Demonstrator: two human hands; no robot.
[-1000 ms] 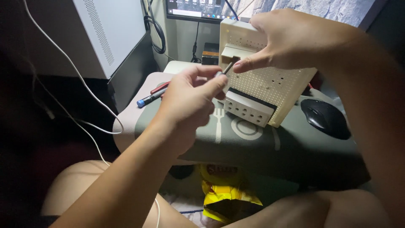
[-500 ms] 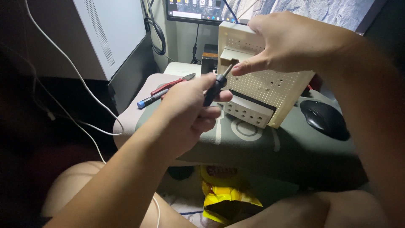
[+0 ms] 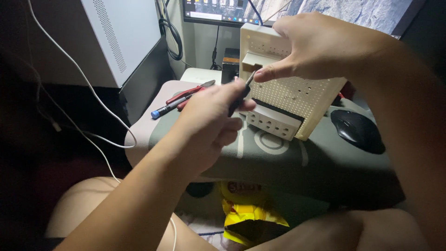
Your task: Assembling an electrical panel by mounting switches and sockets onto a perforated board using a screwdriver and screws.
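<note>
A cream perforated box (image 3: 297, 100) stands tilted on the green desk mat (image 3: 278, 155). My right hand (image 3: 320, 46) grips its upper part, with the forefinger stretched to the left against the tip of a screwdriver (image 3: 241, 90). My left hand (image 3: 209, 123) is closed around the screwdriver's dark handle, and the thin shaft points up and to the right at the box's face. A white block with several square holes (image 3: 274, 122) sits at the box's lower left.
Red-handled pliers (image 3: 188, 95) and a blue-capped pen (image 3: 165, 109) lie on the mat at the left. A black mouse (image 3: 357, 130) rests at the right. A white computer case (image 3: 125, 32), a monitor (image 3: 218, 11), a white cable (image 3: 93, 100) and a yellow bag (image 3: 248, 218) below.
My left hand has turned on the screwdriver handle and slid slightly down and left. The box and my right hand have stayed nearly still.
</note>
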